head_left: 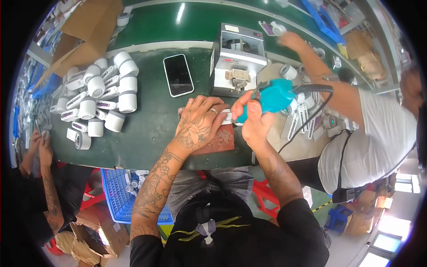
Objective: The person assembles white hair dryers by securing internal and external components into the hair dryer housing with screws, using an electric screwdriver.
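Observation:
My right hand [257, 124] is wrapped round a teal corded electric screwdriver [276, 94], its lower end pointing down at a white plastic part [227, 116]. That part lies on a reddish-brown board [222, 141], mostly covered by my hands. My left hand [195, 127], palm down with a ring on it, presses and holds the part with thumb and fingers. Just beyond my hands stands a grey screw feeder [238, 62]. Near its left side lies a phone [179, 74] with a dark screen and pale case.
White fan-like units [95, 86] are heaped on the left of the green table [151, 133]. A co-worker's arm [320, 66] reaches across at right, beside more white parts [302, 118]. The tool's black cord [307, 120] loops rightward. A blue basket [118, 196] sits below the table edge.

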{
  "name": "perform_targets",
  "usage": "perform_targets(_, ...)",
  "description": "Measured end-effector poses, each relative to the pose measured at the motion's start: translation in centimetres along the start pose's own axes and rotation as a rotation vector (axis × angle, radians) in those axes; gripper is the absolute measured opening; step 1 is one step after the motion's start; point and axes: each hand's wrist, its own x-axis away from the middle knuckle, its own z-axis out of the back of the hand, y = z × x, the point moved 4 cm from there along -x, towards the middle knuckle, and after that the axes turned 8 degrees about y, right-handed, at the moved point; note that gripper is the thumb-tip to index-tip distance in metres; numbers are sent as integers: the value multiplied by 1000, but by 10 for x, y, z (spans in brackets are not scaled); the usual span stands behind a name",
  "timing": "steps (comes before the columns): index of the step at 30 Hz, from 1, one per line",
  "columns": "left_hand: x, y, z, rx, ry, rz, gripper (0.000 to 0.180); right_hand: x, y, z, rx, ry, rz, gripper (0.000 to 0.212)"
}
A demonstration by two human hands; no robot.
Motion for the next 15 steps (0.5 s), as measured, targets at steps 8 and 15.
perform_targets(8,27,30,11,-115,-151,-127,29,50,-49,44,-53,158,1,67)
perform_targets(15,34,16,36,356,25,335,33,86,-50,61,-28,272,-79,74)
